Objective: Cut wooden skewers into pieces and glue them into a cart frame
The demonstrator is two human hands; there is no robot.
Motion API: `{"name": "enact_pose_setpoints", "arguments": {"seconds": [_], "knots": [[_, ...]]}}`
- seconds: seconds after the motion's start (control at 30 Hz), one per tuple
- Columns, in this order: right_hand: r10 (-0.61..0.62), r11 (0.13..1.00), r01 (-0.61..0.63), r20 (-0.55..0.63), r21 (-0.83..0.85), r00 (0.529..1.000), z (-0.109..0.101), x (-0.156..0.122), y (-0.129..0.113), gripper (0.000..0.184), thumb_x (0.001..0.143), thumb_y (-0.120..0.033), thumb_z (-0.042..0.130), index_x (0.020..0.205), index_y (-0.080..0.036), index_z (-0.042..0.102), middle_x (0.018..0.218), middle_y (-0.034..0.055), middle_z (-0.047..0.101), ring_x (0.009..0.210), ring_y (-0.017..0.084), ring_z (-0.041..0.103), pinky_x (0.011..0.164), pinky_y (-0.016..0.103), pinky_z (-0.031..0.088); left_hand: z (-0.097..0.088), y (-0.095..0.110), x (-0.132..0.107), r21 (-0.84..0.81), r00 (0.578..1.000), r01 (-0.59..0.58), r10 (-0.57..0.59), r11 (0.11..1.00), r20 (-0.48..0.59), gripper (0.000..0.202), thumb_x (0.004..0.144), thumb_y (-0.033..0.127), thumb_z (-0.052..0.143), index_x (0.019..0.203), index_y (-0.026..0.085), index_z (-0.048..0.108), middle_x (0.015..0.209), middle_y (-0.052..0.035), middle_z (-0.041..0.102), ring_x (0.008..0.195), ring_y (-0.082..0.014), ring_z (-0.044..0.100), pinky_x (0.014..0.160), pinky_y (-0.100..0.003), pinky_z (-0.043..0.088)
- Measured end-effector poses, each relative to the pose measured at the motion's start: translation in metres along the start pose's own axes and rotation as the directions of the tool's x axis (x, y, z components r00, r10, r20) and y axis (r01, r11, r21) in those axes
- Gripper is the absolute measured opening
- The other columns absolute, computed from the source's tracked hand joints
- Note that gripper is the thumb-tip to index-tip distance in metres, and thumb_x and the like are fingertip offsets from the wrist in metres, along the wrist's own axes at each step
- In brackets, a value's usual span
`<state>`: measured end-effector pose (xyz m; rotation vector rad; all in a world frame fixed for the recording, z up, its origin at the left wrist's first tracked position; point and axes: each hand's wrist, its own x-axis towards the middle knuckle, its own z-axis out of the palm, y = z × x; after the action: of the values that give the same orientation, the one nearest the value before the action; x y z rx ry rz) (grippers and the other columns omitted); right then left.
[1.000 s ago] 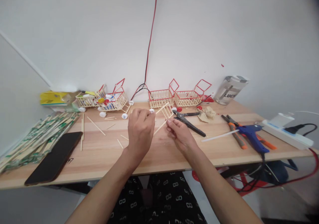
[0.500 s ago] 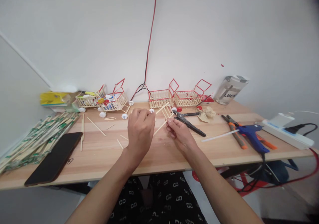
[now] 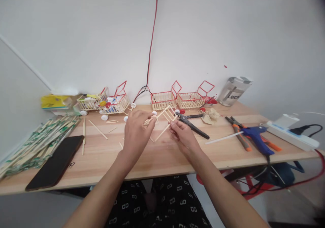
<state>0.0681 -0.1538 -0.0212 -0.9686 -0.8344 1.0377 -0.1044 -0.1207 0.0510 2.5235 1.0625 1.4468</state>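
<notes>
My right hand (image 3: 183, 137) is closed, pinching a small ladder-like frame of wooden sticks (image 3: 168, 114) above the middle of the wooden table (image 3: 162, 157). A long stick hangs from the frame down towards the table. My left hand (image 3: 137, 133) is just left of it, fingers pinched on a thin stick (image 3: 149, 121) at the frame's left end. Black scissors (image 3: 191, 123) lie right behind my right hand.
Stick baskets with red frames (image 3: 184, 97) and wheeled stick carts (image 3: 111, 103) line the wall. A black phone (image 3: 54, 163) and wrapped chopsticks (image 3: 35, 140) lie at left. Pliers (image 3: 240, 136), a blue glue gun (image 3: 256, 136), a power strip (image 3: 291, 133) and a jar (image 3: 235, 91) are at right.
My left hand has shifted slightly left and its fingers now reach out to the stick by the frame. The frame is tilted a little higher. My right hand stays in place.
</notes>
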Motion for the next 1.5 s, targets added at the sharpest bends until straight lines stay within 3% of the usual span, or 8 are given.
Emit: {"name": "enact_pose_setpoints", "arguments": {"seconds": [0.23, 0.63, 0.77, 0.9, 0.97, 1.13, 1.2, 1.5], "knots": [[-0.025, 0.996, 0.024, -0.005, -0.090, 1.000, 0.006, -0.004, -0.006, 0.034, 0.071, -0.047, 0.073, 0.068, -0.018, 0.055, 0.059, -0.0063, 0.044, 0.047, 0.005, 0.029, 0.043, 0.022, 0.018, -0.012, -0.017, 0.016, -0.382, 0.861, 0.487, -0.359, 0.786, 0.360, 0.020, 0.074, 0.032, 0.070, 0.085, 0.016, 0.075, 0.087, -0.0066, 0.075, 0.083, -0.0208, 0.067, 0.075, -0.031, 0.050], [-0.054, 0.990, 0.062, 0.063, -0.129, 0.997, 0.005, -0.007, -0.008, 0.027, 0.078, -0.041, 0.068, 0.072, -0.019, 0.054, 0.063, -0.0060, 0.044, 0.053, 0.007, 0.032, 0.048, 0.022, 0.021, -0.013, -0.011, 0.016, -0.443, 0.795, 0.583, -0.366, 0.681, 0.484, 0.022, 0.067, 0.034, 0.076, 0.081, 0.017, 0.076, 0.086, -0.0075, 0.075, 0.082, -0.0200, 0.067, 0.078, -0.030, 0.049], [-0.055, 0.987, 0.067, 0.079, -0.148, 0.995, 0.006, -0.007, -0.008, 0.025, 0.080, -0.040, 0.067, 0.074, -0.019, 0.055, 0.063, -0.0058, 0.043, 0.053, 0.007, 0.032, 0.048, 0.022, 0.022, -0.021, -0.010, 0.016, -0.406, 0.837, 0.512, -0.332, 0.757, 0.435, 0.017, 0.069, 0.033, 0.074, 0.078, 0.018, 0.077, 0.082, -0.0063, 0.075, 0.079, -0.0199, 0.066, 0.073, -0.029, 0.049], [-0.109, 0.986, 0.108, 0.005, -0.129, 0.994, 0.006, -0.006, -0.009, 0.027, 0.080, -0.041, 0.066, 0.072, -0.019, 0.052, 0.061, -0.0061, 0.042, 0.051, 0.007, 0.032, 0.048, 0.022, 0.022, -0.031, 0.009, 0.001, -0.461, 0.898, 0.433, -0.418, 0.775, 0.139, 0.014, 0.072, 0.030, 0.072, 0.082, 0.020, 0.076, 0.087, -0.0049, 0.074, 0.079, -0.0176, 0.064, 0.071, -0.028, 0.048], [-0.159, 0.979, 0.150, -0.057, -0.139, 0.986, 0.006, -0.007, -0.009, 0.027, 0.081, -0.040, 0.066, 0.072, -0.019, 0.052, 0.061, -0.0056, 0.045, 0.052, 0.008, 0.035, 0.049, 0.022, 0.025, -0.027, 0.022, -0.014, -0.614, 0.854, 0.459, -0.510, 0.642, 0.105, 0.013, 0.072, 0.027, 0.074, 0.082, 0.019, 0.076, 0.078, -0.0026, 0.071, 0.070, -0.0131, 0.060, 0.067, -0.025, 0.047], [-0.300, 0.926, 0.264, -0.103, -0.271, 0.948, 0.007, -0.009, -0.011, 0.026, 0.083, -0.039, 0.064, 0.071, -0.019, 0.053, 0.061, -0.0047, 0.048, 0.056, 0.010, 0.041, 0.055, 0.024, 0.032, 0.011, 0.044, -0.038, -0.823, 0.659, 0.559, -0.547, -0.103, 0.516, 0.030, 0.070, 0.024, 0.077, 0.098, 0.014, 0.073, 0.075, -0.0026, 0.066, 0.062, -0.0071, 0.055, 0.058, -0.019, 0.045], [-0.319, 0.915, 0.278, -0.104, -0.294, 0.942, 0.007, -0.010, -0.011, 0.025, 0.084, -0.039, 0.063, 0.071, -0.020, 0.053, 0.062, -0.0045, 0.049, 0.057, 0.010, 0.042, 0.056, 0.025, 0.033, 0.023, 0.049, -0.035, -0.822, 0.621, 0.497, -0.548, -0.277, 0.560, 0.030, 0.069, 0.021, 0.078, 0.097, 0.012, 0.072, 0.081, -0.0029, 0.065, 0.064, -0.0053, 0.054, 0.058, -0.016, 0.045], [-0.330, 0.907, 0.280, -0.117, -0.314, 0.937, 0.010, -0.015, -0.013, 0.027, 0.083, -0.041, 0.063, 0.071, -0.021, 0.051, 0.061, -0.0044, 0.052, 0.056, 0.011, 0.045, 0.057, 0.025, 0.037, 0.035, 0.065, -0.020, -0.838, 0.600, 0.261, -0.600, -0.480, 0.530, 0.011, 0.083, 0.018, 0.066, 0.090, 0.010, 0.068, 0.089, -0.0038, 0.065, 0.066, -0.0039, 0.057, 0.063, -0.015, 0.048]]}}
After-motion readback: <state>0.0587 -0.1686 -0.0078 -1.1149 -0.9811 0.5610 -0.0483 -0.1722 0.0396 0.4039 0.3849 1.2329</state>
